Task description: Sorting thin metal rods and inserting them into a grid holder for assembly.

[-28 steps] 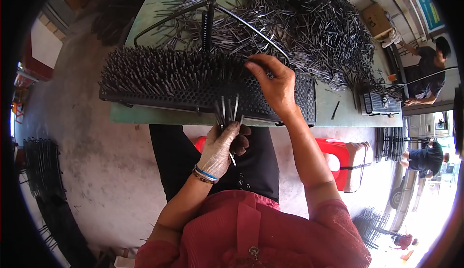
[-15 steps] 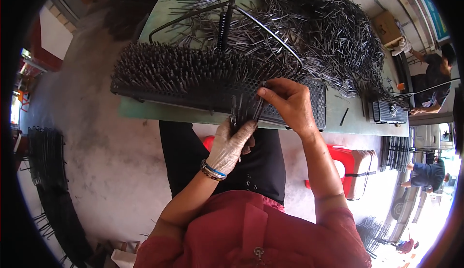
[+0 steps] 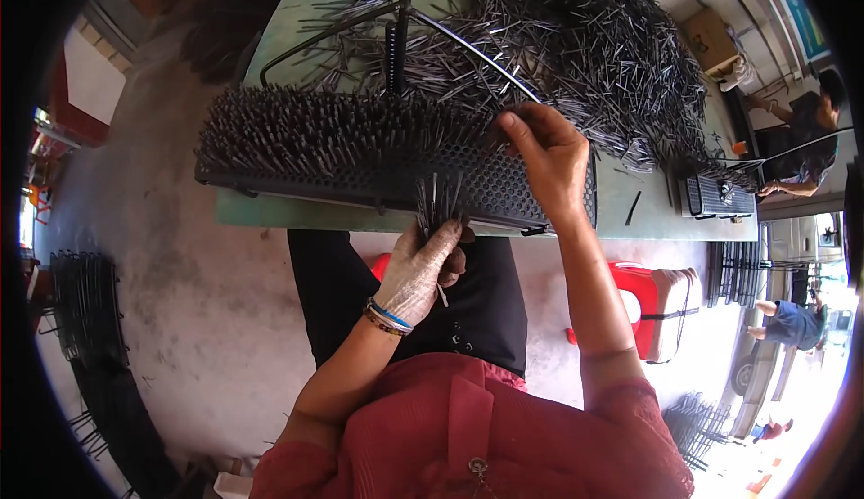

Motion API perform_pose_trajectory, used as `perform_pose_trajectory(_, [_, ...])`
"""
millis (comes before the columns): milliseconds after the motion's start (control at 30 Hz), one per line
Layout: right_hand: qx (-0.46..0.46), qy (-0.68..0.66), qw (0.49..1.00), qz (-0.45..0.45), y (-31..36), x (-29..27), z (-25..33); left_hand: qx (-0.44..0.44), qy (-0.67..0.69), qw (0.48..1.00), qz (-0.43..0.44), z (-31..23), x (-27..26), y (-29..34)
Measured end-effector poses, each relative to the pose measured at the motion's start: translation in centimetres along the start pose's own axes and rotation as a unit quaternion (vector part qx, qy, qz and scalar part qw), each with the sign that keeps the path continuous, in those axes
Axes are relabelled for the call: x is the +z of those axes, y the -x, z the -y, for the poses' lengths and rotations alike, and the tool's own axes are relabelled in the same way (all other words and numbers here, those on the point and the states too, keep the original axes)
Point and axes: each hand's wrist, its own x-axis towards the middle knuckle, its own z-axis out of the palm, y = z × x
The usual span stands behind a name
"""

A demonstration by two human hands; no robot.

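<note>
At a green-topped table [image 3: 297, 212], a person in a red top [image 3: 409, 436] leans both forearms toward a long, black perforated panel [image 3: 504, 184] lying along the near edge. The left hand [image 3: 416, 278], in a pale, soiled work glove with bracelets [image 3: 387, 319] at the wrist, closes its fingers around a small bundle of dark strips [image 3: 436, 202], their ends fanning upward in front of the panel. The bare right hand [image 3: 556, 161] is poised over the panel's right part, fingers bent, the thumb near the forefinger; from where I stand I cannot tell whether a strip is pinched between them. Upright strips [image 3: 297, 130] bristle thickly from the panel's left and middle, while rows of open holes show along its front and right. Behind it rises a black metal stand [image 3: 402, 13] with splayed legs, and beyond that a great loose heap of strips [image 3: 621, 40] spreads across the tabletop, near a cardboard box [image 3: 708, 42]. At the table's right end, a co-worker in dark clothing [image 3: 801, 130] reaches toward a second perforated panel [image 3: 720, 197].
</note>
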Motion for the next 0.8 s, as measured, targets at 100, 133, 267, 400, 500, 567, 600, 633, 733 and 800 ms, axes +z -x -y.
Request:
perform_pose_trajectory(100, [-0.029, 0.057, 0.997, -0.031, -0.7, 0.9, -1.1, -0.041, 0.035, 0.999, 0.009, 0.4, 0.2, -0.2])
perform_pose_trajectory(133, [-0.057, 0.094, 0.993, -0.036, -0.9, 1.1, -1.6, -0.047, 0.039, 0.998, 0.011, 0.5, 0.2, -0.3])
perform_pose_trajectory(267, [-0.073, 0.146, 0.986, -0.021, -1.0, 1.6, -2.5, -0.055, 0.044, 0.997, 0.015, 0.7, -0.1, -0.4])
perform_pose_trajectory(400, [-0.121, 0.152, 0.981, 0.004, -0.9, 1.6, -2.1, -0.053, 0.038, 0.998, 0.011, 0.7, -0.2, -0.4])
perform_pose_trajectory(500, [-0.169, 0.212, 0.962, 0.009, -0.6, 1.6, -2.0, -0.055, 0.04, 0.998, 0.017, 0.6, -0.1, -0.3])
perform_pose_trajectory(567, [-0.174, 0.208, 0.962, 0.017, -0.5, 1.7, -2.1, -0.054, 0.031, 0.998, 0.018, 0.7, -0.3, -0.5])
perform_pose_trajectory(600, [-0.174, 0.209, 0.962, 0.017, -0.5, 1.7, -2.2, -0.055, 0.031, 0.998, 0.019, 0.7, -0.3, -0.4])
perform_pose_trajectory(633, [-0.17, 0.206, 0.964, 0.008, -0.5, 1.7, -2.3, -0.057, 0.035, 0.998, 0.015, 0.6, -0.2, -0.4])
perform_pose_trajectory(733, [-0.157, 0.193, 0.968, -0.004, -0.3, 2.1, -2.4, -0.058, 0.042, 0.997, 0.016, 0.7, -0.5, -0.4])
perform_pose_trajectory(800, [-0.148, 0.185, 0.971, -0.01, -0.2, 2.2, -2.6, -0.057, 0.045, 0.997, 0.024, 0.6, -0.6, -0.5])
